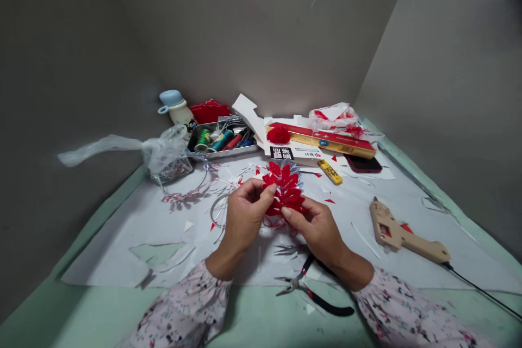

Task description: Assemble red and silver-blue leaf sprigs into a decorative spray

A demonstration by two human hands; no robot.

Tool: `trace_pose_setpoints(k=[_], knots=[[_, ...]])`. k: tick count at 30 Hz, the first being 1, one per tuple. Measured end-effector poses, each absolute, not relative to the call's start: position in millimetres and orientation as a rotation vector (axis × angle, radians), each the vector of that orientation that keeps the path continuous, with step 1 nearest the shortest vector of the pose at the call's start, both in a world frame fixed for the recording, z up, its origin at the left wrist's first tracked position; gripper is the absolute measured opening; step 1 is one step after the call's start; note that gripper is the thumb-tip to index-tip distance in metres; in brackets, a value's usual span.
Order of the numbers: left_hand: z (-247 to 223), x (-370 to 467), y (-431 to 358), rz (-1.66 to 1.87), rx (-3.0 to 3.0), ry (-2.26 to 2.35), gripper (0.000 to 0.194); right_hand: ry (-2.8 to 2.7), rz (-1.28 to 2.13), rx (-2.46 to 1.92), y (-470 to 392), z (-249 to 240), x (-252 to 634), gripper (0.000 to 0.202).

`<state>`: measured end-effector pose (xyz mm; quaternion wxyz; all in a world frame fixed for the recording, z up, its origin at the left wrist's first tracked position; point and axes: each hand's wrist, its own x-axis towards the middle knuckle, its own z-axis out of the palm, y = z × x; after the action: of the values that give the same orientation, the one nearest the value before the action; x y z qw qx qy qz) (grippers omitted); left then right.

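A red leaf-shaped spray (284,179) with paired pointed petals is held up between both hands over the middle of the table. My left hand (249,209) pinches its left edge between thumb and fingers. On the lower right, my right hand (318,225) grips the spray the same way, thumb in front. Silvery-blue leaves (300,176) show behind the red ones; whether they are joined to it I cannot tell. Red thread hangs in loops just below. Near my right wrist lie black-handled pliers (299,285), jaws apart, with a second tool's metal tips (286,249) above them.
To the right lies a beige glue gun (399,235) with its cord. A yellow lighter (330,172), a phone (362,163) and a long red-gold box (326,140) lie behind. At back left are a tin of thread spools (222,140), a bottle (178,110) and a plastic bag (167,155).
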<state>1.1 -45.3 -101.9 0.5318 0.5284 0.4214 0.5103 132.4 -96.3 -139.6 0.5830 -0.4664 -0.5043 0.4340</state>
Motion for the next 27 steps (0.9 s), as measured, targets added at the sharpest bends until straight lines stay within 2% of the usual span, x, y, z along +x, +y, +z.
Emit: trace_pose_setpoints(k=[27], knots=[[-104.1,0.5,-45.8,1.214,1.276,1.009,0.023,-1.162,1.037,-1.070,-95.8,-141.2,132.8,0.017]])
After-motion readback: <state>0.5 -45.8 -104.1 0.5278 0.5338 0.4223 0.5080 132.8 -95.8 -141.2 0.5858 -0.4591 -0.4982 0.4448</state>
